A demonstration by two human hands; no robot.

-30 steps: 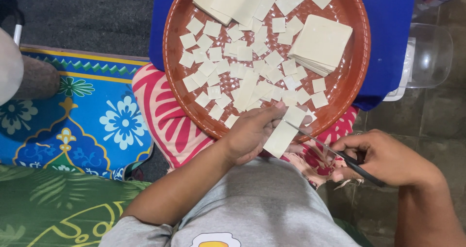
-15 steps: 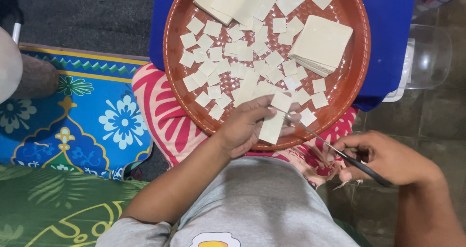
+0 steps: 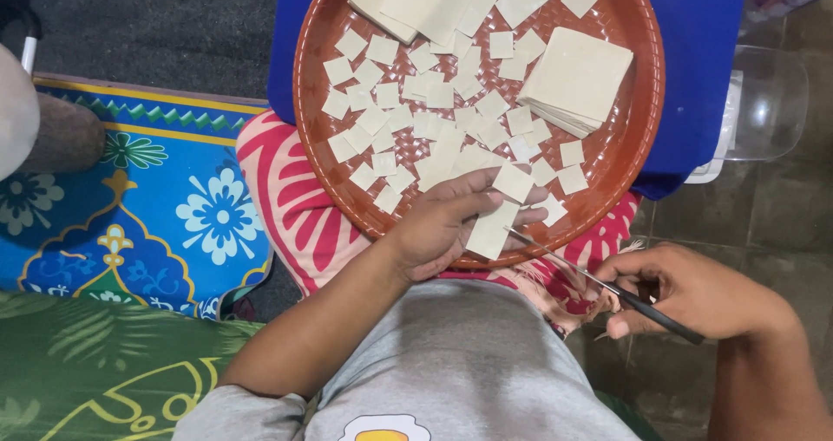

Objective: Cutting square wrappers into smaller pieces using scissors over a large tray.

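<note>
Two hands work at the tray's [image 3: 330,25] near rim: the left hand [image 3: 442,224] pinches a dough strip [image 3: 490,230] over the edge, the right hand [image 3: 694,289] grips scissors [image 3: 607,287] just outside.

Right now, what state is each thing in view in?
Left hand: holding a pale strip at the tray's near rim.
Right hand: gripping scissors, blade tip at the strip.
Round brown tray: scattered with small cut squares.
Square stack: uncut, on the tray.
Clear container: beside the tray, looks empty.
</note>
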